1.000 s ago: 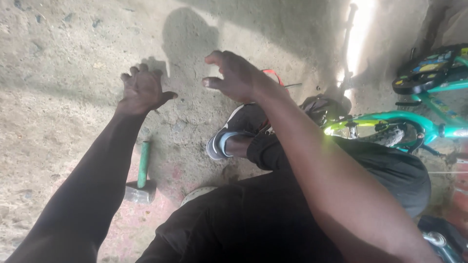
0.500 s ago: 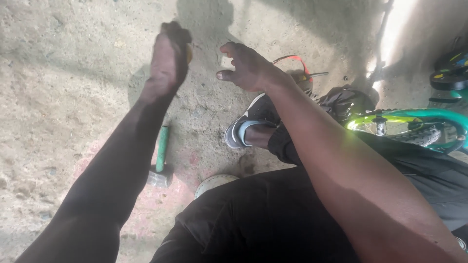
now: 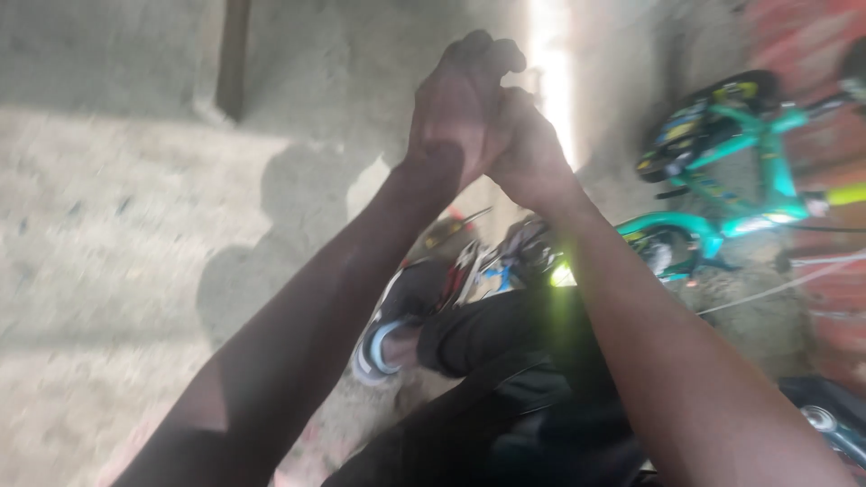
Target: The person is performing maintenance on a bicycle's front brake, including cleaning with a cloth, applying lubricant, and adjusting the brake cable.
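Note:
My left hand [image 3: 456, 104] and my right hand [image 3: 528, 144] are raised in front of me and pressed together, fingers clasped over each other. Neither hand holds any object that I can see. Both forearms stretch up from the bottom of the head view. Below them are my legs in black trousers [image 3: 505, 361] and a foot in a black and white shoe [image 3: 397, 334] resting on the concrete floor.
A small teal bicycle [image 3: 731, 171] lies on the ground at the right, near a reddish wall. Small tools or parts [image 3: 460, 230] lie by my shoe. A dark post [image 3: 233, 56] stands at the back left on the concrete floor [image 3: 117, 234].
Both hands, apart and spread over the floor before, have risen and come together in a clasp. The view has tilted up, and the green-handled hammer is out of sight.

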